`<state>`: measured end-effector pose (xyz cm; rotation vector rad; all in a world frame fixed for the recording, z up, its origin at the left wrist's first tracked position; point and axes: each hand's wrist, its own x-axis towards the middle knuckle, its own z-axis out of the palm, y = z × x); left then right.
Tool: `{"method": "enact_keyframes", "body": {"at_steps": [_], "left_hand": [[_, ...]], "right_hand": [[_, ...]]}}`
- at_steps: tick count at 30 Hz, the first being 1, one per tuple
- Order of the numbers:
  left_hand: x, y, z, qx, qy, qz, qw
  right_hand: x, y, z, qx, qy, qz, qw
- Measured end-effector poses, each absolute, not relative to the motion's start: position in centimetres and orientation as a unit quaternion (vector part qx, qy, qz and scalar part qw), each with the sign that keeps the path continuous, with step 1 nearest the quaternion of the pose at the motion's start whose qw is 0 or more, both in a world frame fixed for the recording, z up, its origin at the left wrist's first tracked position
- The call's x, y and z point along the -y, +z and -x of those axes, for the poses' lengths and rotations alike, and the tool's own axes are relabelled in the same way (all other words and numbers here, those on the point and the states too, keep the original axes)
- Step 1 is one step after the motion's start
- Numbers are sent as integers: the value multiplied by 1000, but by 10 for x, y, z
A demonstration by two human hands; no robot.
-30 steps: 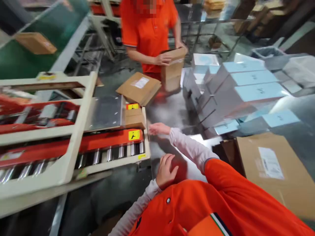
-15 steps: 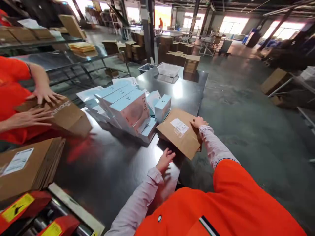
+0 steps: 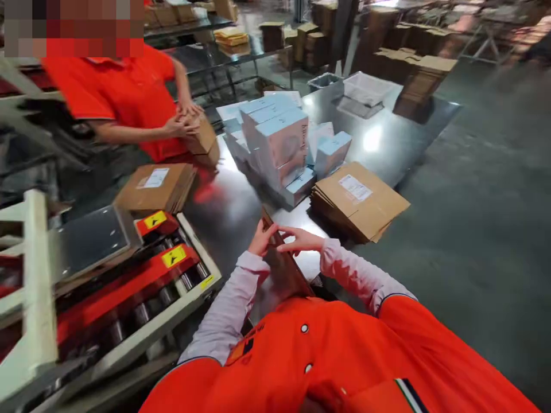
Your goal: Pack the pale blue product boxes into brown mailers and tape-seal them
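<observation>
I hold a flattened brown cardboard carton (image 3: 286, 272) on edge close to my chest. My left hand (image 3: 259, 238) grips its top corner on the left. My right hand (image 3: 300, 239) lies over the top edge on the right, fingers spread along it. Just beyond, on the shiny metal table (image 3: 235, 209), lies a stack of flat cartons (image 3: 359, 201) with a white label. Behind that stands a pile of pale blue and silver product boxes (image 3: 279, 143).
Across the table a person in an orange shirt presses both hands (image 3: 185, 120) on a brown box (image 3: 202, 140). Another stack of flat cartons (image 3: 155, 186) lies at left. A red and cream roller machine (image 3: 129, 287) is at lower left. Bins (image 3: 357, 89) sit at the table's far end.
My hands took one flat carton off the labelled stack and brought it up on edge to my chest. The view swung back left toward the machine.
</observation>
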<state>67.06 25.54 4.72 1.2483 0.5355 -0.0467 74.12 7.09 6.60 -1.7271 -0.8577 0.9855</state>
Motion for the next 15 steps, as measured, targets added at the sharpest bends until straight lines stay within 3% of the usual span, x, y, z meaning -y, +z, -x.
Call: {"method": "enact_keyframes", "body": {"at_steps": [2,6,10,13,15], "left_hand": [[-265,52,-666,-273,-28,-573,772],[-278,63,-666,-292,73,-700,648],[-291,92,-683,-144,163,-908,359],[-295,117,-695,-1,82,-980,183],[-293,125,-698,37,20,-995,89]], "right_hand": [[-86,61,-733,332,417,704,469],[-85,80,-738,400,229,779,425],[-83,115,-707,693,165,682,165],[-89,122,-666,719,122,684,-11],[-96,119,-654,729,156,663,-68]]}}
